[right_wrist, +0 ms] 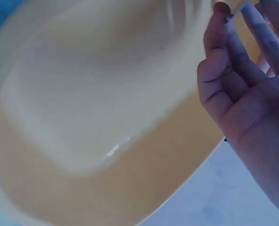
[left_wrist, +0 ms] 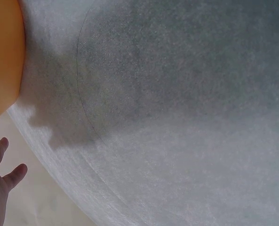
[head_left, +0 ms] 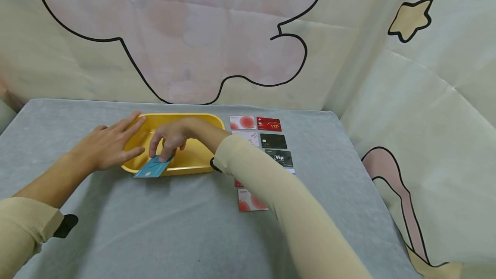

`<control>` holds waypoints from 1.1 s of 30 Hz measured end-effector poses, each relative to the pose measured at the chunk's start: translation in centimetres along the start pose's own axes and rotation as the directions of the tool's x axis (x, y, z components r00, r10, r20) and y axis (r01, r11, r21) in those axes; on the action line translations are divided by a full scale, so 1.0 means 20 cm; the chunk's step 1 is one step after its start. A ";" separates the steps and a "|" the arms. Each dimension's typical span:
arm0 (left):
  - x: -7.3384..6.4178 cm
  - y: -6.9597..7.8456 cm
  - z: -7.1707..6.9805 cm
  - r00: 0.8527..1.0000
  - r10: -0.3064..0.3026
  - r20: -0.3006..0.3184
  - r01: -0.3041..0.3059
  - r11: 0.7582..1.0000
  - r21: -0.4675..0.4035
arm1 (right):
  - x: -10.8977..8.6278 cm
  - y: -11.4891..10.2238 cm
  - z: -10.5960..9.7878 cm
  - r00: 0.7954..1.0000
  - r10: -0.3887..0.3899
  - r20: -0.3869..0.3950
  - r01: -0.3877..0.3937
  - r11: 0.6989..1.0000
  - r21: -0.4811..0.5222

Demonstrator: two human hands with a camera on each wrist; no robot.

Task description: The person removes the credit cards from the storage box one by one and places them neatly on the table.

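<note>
A blue card (head_left: 151, 169) is pinched in my right hand (head_left: 170, 136), over the near left rim of a yellow plastic tray (head_left: 193, 156). In the right wrist view, the fingers of that hand (right_wrist: 252, 94) are bent over the tray's inside (right_wrist: 97, 132), with only a thin edge of the card showing. My left hand (head_left: 110, 145) is at the tray's left end, its fingers spread and thumb stretched toward the card. The left wrist view catches just some of those fingertips (left_wrist: 7, 174) beside the tray's outer wall (left_wrist: 3, 56).
Right of the tray lie several cards in columns, among them a red VIP card (head_left: 269, 124), a black card (head_left: 273, 141) and a white-and-red card (head_left: 251, 200). My right forearm covers part of them. A grey cloth (head_left: 174, 236) covers the table; a printed curtain (head_left: 348, 46) hangs behind.
</note>
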State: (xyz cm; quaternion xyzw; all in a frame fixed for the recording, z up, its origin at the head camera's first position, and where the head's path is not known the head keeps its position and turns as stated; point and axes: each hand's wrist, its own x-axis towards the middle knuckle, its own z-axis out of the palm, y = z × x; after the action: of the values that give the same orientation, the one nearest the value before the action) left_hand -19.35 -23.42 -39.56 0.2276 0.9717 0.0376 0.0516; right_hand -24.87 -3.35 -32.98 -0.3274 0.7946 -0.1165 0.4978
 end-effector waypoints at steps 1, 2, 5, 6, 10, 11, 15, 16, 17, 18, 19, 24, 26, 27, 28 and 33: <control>0.00 0.00 0.00 1.000 -0.001 0.000 0.001 1.000 0.002 | -0.01 0.00 0.00 1.000 -0.010 -0.008 0.010 1.000 0.006; 0.00 0.00 0.00 1.000 -0.002 -0.001 0.002 1.000 0.004 | -0.02 0.01 0.01 1.000 -0.021 -0.015 0.021 1.000 0.010; 0.00 0.00 0.00 1.000 -0.002 -0.008 0.002 1.000 0.009 | -0.04 0.02 0.01 0.998 -0.060 -0.032 0.061 0.998 0.008; 0.00 0.01 0.00 1.000 -0.001 -0.011 0.001 1.000 0.009 | -0.05 0.03 0.02 0.997 -0.075 -0.037 0.075 0.997 0.001; 0.00 0.01 0.00 1.000 0.007 -0.017 -0.006 1.000 0.008 | -0.08 0.04 0.03 0.991 -0.126 -0.055 0.123 0.991 -0.046; 0.00 0.01 0.00 1.000 0.008 -0.018 -0.008 1.000 0.008 | -0.09 0.05 0.03 0.989 -0.138 -0.060 0.135 0.989 -0.058; 0.00 0.01 0.00 1.000 0.010 -0.022 -0.010 1.000 0.008 | -0.12 0.08 0.04 0.977 -0.195 -0.082 0.190 0.980 -0.065; 0.00 0.01 0.00 1.000 0.008 -0.021 -0.008 1.000 0.008 | -0.13 0.09 0.04 0.975 -0.203 -0.090 0.198 0.978 -0.060; 0.00 0.01 0.00 1.000 0.006 -0.020 -0.005 1.000 0.009 | -0.14 0.10 0.04 0.972 -0.215 -0.097 0.210 0.976 -0.059; 0.00 0.01 0.00 1.000 0.002 -0.018 -0.002 1.000 0.009 | -0.14 0.11 0.04 0.970 -0.220 -0.104 0.215 0.975 -0.056; 0.00 0.01 0.00 1.000 -0.001 -0.016 0.001 1.000 0.009 | -0.15 0.12 0.04 0.967 -0.227 -0.114 0.222 0.973 -0.057; 0.01 0.02 0.00 1.000 -0.009 -0.010 0.009 1.000 0.009 | -0.22 0.18 0.06 0.962 -0.218 -0.161 0.212 0.976 -0.053; 0.01 0.02 0.00 1.000 -0.008 -0.013 0.008 1.000 0.008 | -0.25 0.19 0.07 0.956 -0.229 -0.182 0.223 0.973 -0.055; 0.01 0.02 0.00 1.000 -0.008 -0.013 0.008 1.000 0.008 | -0.26 0.20 0.07 0.953 -0.235 -0.192 0.229 0.972 -0.056; 0.01 0.02 0.00 1.000 -0.008 -0.013 0.008 1.000 0.009 | -0.28 0.21 0.08 0.949 -0.242 -0.203 0.236 0.970 -0.052; 0.01 0.01 0.01 1.000 -0.014 -0.007 0.014 1.000 0.009 | -0.34 0.24 0.09 0.935 -0.256 -0.244 0.262 0.965 -0.011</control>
State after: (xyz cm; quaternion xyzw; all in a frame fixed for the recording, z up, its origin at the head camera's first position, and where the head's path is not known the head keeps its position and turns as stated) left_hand -19.31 -23.11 -39.70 0.2206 0.9736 0.0339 0.0474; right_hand -23.18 4.80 -31.44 -0.4070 0.7982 -0.2289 0.3806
